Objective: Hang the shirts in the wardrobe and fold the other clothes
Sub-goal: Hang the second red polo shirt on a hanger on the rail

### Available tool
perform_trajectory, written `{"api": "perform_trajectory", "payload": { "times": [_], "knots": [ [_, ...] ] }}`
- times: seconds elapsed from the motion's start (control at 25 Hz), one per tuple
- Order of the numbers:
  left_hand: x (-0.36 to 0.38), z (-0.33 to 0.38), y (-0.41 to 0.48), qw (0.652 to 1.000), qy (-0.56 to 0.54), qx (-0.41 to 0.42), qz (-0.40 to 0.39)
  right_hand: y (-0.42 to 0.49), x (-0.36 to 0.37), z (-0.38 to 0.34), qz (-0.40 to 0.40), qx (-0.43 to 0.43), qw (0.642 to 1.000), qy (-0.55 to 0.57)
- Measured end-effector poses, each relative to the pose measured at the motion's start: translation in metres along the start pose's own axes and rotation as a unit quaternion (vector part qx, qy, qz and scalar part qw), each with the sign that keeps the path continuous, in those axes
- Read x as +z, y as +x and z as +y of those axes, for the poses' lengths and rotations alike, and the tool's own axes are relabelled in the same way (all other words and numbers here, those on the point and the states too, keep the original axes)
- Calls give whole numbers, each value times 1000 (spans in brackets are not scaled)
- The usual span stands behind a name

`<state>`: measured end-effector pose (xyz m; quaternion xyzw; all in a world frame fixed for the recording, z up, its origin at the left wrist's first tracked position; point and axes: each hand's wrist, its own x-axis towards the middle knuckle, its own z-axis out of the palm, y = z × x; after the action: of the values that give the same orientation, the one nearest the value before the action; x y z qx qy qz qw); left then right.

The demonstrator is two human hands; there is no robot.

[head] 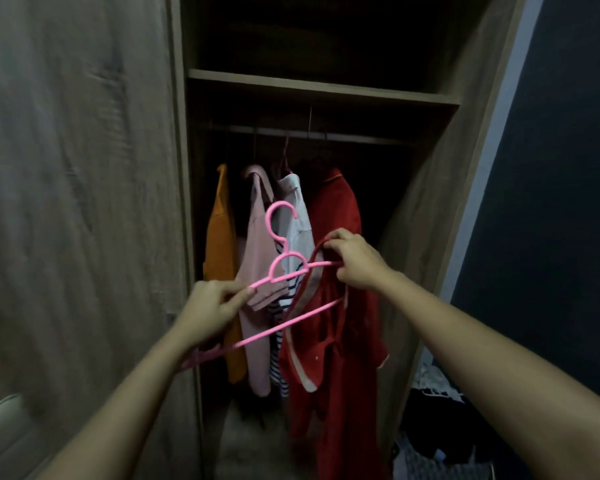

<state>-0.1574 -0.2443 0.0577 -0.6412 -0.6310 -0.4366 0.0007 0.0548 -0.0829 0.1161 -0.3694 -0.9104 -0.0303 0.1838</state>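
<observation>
**Dressing a hanger at the open wardrobe**

A pink plastic clothes hanger [274,275] is held tilted in front of the open wood-grain wardrobe [430,209], hook uppermost and its left end lower; the left hand [208,306] pinches the hanger's left shoulder between thumb and fingertips, apparently to steady it; the right hand [354,261] is curled round the hanger's right end together with the rim of a dark red garment with pale trim [329,348], probably so that the neck opening can be worked over that arm.

The step in hand thus appears to be mounting the red garment, which hangs from the right hand, below the metal hanging rail [361,138] and not yet hooked on it; whether it is separate from the red cloth hanging behind it cannot be told.

Already on the rail, left to right: a mustard-orange garment [219,237], a pale pink top [257,237] and a white collared shirt [295,209]; a navy-striped fabric [278,344] shows below.

A loose heap of clothes [430,427] lies at lower right, presumably awaiting folding.

No brand, label or writing is legible.
</observation>
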Motion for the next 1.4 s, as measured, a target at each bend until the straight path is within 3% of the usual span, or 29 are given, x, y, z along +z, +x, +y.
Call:
{"api": "perform_trajectory", "payload": {
  "times": [0.16,0.32,0.4,0.52,0.6,0.68,0.76,0.84,0.96,1.04,1.16,1.4],
  "knots": [
    [34,1,-10,989,-15,41,143,1,-22,-40,21,-96,995,-21],
    [8,4,1,958,-45,109,260,2,-55,-40,151,-179,966,-106],
    [-1,7,8,939,32,128,319,5,-57,-40,238,-194,942,-136],
    [7,12,1,891,123,88,428,7,-52,-45,280,-177,936,-117],
    [38,9,-20,907,116,100,392,6,-49,-47,286,-160,942,-66],
    [75,1,-39,959,143,47,242,7,-50,-48,298,-141,943,-37],
    [89,-13,-43,988,134,-68,36,6,-54,-47,297,-128,946,-29],
    [81,-26,-34,992,-5,-101,-80,1,-56,-35,295,-123,947,-23],
    [47,-43,-16,982,-129,-137,3,-9,-56,-1,277,-121,953,3],
    [20,-45,-7,978,-117,-166,44,-16,-51,20,260,-123,958,2],
    [-3,-39,5,980,-16,-178,83,-25,-37,41,241,-126,962,2],
    [-19,-34,12,976,-77,-190,73,-39,-19,64,222,-121,967,18]
  ]
}}
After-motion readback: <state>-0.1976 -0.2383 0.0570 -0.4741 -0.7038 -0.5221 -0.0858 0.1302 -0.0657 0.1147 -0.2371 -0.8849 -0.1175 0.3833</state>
